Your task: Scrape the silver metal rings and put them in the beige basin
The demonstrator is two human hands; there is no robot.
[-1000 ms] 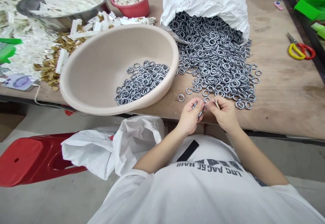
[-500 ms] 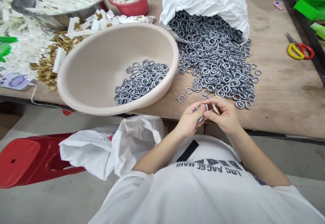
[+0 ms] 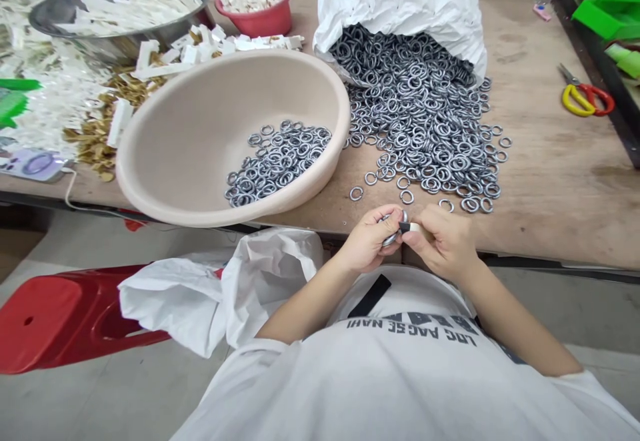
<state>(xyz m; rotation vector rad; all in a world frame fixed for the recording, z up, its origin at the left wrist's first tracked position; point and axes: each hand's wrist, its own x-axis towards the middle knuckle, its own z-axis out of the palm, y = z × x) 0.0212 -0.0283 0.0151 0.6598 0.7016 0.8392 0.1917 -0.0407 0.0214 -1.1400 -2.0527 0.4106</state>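
Metal rings (image 3: 391, 241) held in the left hand (image 3: 367, 241)

They are enclosed in its curled grip. By the nearly closed right hand (image 3: 447, 240), a small black-and-pale piece (image 3: 405, 227) (apparently a strip, partly hidden) is pinched beside them. Beyond both hands, loose rings (image 3: 430, 121) are heaped; leftward, a basin (image 3: 190, 134) is placed.

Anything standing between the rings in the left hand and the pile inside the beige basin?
Yes: the basin's near right wall stands between the held rings in the left hand and the pile; a loose ring lies flat nearby.
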